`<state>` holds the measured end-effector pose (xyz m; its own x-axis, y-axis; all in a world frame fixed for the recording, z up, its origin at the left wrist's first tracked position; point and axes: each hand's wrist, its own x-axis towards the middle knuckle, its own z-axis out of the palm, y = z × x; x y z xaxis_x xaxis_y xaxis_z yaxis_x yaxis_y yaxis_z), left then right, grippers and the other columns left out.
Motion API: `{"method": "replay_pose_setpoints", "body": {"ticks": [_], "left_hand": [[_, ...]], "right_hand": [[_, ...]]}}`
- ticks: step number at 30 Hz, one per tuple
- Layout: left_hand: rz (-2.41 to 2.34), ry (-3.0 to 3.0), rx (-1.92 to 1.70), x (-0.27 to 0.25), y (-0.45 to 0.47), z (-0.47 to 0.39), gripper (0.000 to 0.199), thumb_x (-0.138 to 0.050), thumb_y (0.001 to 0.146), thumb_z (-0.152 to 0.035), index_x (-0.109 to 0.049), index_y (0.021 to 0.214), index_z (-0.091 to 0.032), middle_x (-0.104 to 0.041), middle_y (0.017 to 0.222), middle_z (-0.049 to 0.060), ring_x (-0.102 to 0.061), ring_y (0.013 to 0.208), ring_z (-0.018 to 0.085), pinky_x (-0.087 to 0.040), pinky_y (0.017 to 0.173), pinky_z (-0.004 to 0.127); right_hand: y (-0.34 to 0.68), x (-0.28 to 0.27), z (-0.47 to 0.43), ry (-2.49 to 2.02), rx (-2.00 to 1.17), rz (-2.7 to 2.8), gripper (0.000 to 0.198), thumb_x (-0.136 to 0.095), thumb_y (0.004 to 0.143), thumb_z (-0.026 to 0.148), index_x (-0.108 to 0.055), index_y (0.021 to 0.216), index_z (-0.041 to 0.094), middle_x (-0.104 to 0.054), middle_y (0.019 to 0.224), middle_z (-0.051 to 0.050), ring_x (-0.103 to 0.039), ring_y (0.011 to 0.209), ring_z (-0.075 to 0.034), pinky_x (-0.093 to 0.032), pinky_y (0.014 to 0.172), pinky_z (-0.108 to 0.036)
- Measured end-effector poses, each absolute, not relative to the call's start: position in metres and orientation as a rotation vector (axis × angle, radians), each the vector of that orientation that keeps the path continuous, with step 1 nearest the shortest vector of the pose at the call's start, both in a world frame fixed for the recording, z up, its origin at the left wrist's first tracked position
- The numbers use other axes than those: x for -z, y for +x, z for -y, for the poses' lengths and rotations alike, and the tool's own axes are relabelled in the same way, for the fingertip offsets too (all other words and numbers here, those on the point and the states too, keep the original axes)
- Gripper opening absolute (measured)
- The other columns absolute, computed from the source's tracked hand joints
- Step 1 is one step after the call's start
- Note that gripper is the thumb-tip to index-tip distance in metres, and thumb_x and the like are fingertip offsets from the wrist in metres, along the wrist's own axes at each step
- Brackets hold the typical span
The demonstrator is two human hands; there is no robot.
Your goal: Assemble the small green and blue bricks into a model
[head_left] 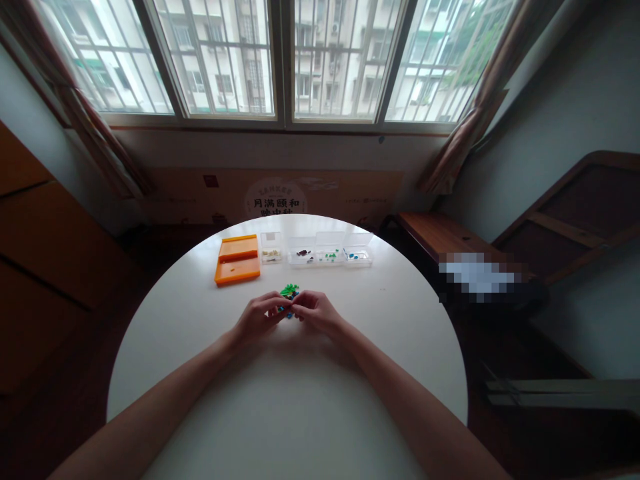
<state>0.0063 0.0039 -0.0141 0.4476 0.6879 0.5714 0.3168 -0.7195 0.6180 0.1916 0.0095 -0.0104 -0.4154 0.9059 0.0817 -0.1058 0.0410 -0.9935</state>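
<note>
Both hands meet over the middle of the white table, around a small brick model (289, 291) with green pieces on top and blue and dark ones lower down. My left hand (256, 316) has its fingers closed at the model's left side. From the right, my right hand (317, 311) pinches with thumb and index finger at the model's near side. Whether a separate small piece sits between those fingertips cannot be made out. The fingers hide much of the model's lower part.
Beyond the hands on the round white table (200, 373) lies an open orange case (237, 272). To its right stand a clear box (271, 253) with pale pieces and several open clear boxes (330, 257) with dark, green and blue pieces. A wooden bench (440, 233) is at the right.
</note>
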Motion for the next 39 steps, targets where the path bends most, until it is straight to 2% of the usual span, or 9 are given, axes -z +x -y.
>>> {"method": "replay_pose_setpoints", "body": {"ticks": [5, 8, 18, 24, 30, 39], "left_hand": [[-0.901, 2.246, -1.2, 0.0124, 0.0066, -0.0032, 0.013, -0.057, 0.084, -0.026, -0.063, 0.083, -0.013, -0.06, 0.078, 0.005, -0.053, 0.055, 0.006, -0.045, 0.05, 0.016], [-0.916, 2.241, -1.179, 0.0108, 0.0072, -0.0016, 0.014, -0.057, 0.084, -0.025, -0.063, 0.079, -0.013, -0.06, 0.077, 0.004, -0.053, 0.055, 0.006, -0.044, 0.049, 0.015], [-0.909, 2.278, -1.141, 0.0126, 0.0066, -0.0021, 0.015, -0.061, 0.082, -0.027, -0.065, 0.087, -0.014, -0.059, 0.078, 0.004, -0.053, 0.052, 0.005, -0.045, 0.048, 0.015], [-0.914, 2.297, -1.109, 0.0119, 0.0064, -0.0018, 0.015, -0.061, 0.081, -0.028, -0.065, 0.085, -0.014, -0.059, 0.078, 0.005, -0.053, 0.053, 0.006, -0.046, 0.05, 0.017], [-0.92, 2.327, -1.142, 0.0111, 0.007, -0.0018, 0.015, -0.059, 0.083, -0.027, -0.065, 0.084, -0.014, -0.06, 0.077, 0.005, -0.053, 0.055, 0.007, -0.046, 0.052, 0.017], [-0.9, 2.276, -1.152, 0.0114, 0.0057, -0.0015, 0.017, -0.055, 0.086, -0.026, -0.064, 0.094, -0.015, -0.062, 0.083, 0.006, -0.055, 0.056, 0.007, -0.046, 0.052, 0.017]], "right_hand": [[0.1931, 0.01, -0.0102, -0.809, -1.498, 1.504, 0.032, -0.071, 0.067, 0.037, -0.069, 0.088, 0.013, -0.064, 0.068, -0.003, -0.053, 0.054, -0.01, -0.042, 0.051, -0.023], [0.1936, 0.0084, -0.0097, -0.811, -1.494, 1.527, 0.031, -0.069, 0.069, 0.037, -0.07, 0.088, 0.012, -0.064, 0.068, -0.003, -0.051, 0.054, -0.009, -0.042, 0.051, -0.023], [0.1918, 0.0055, -0.0076, -0.797, -1.54, 1.426, 0.031, -0.075, 0.062, 0.038, -0.065, 0.078, 0.013, -0.062, 0.063, -0.001, -0.056, 0.055, -0.011, -0.043, 0.052, -0.024], [0.1925, 0.005, -0.0078, -0.8, -1.544, 1.421, 0.031, -0.077, 0.06, 0.037, -0.066, 0.076, 0.013, -0.063, 0.062, -0.001, -0.056, 0.054, -0.01, -0.044, 0.052, -0.024], [0.1932, 0.0048, -0.0086, -0.848, -1.518, 1.428, 0.032, -0.077, 0.058, 0.04, -0.066, 0.072, 0.013, -0.063, 0.061, -0.001, -0.054, 0.053, -0.01, -0.043, 0.052, -0.023], [0.1926, 0.0095, -0.0111, -0.849, -1.517, 1.416, 0.035, -0.077, 0.057, 0.042, -0.066, 0.071, 0.012, -0.062, 0.058, -0.001, -0.054, 0.051, -0.01, -0.044, 0.051, -0.023]]}}
